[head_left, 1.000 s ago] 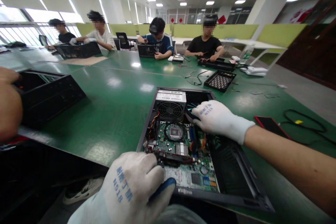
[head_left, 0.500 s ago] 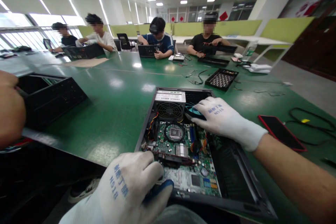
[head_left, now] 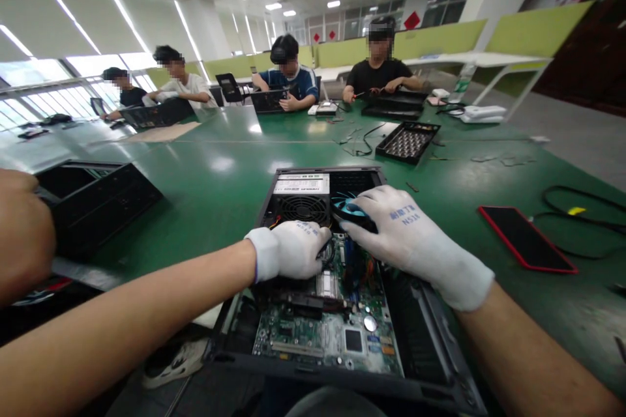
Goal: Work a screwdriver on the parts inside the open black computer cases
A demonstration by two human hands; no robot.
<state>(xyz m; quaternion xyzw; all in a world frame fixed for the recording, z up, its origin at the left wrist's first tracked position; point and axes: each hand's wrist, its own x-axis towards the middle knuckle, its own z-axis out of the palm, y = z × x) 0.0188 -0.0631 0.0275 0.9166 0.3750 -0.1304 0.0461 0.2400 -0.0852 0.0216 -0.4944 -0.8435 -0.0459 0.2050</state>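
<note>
An open computer case lies at the table's near edge, its green motherboard facing up. Inside its far end sits a power supply with a fan grille. My right hand, in a white glove, has its fingers wrapped round a round cooling fan with blue blades, beside the power supply. My left hand, also gloved, is over the CPU socket area, fingers closed together; what they hold, if anything, is hidden under them.
A red-edged black phone-like slab and black cables lie at right. A perforated black tray is farther back. Another black case and a person's arm are at left. Several people work across the table.
My left hand has moved from the case's near left edge forward to the socket area. My right hand still holds the fan. The view has shifted slightly, and the case now appears further left.
</note>
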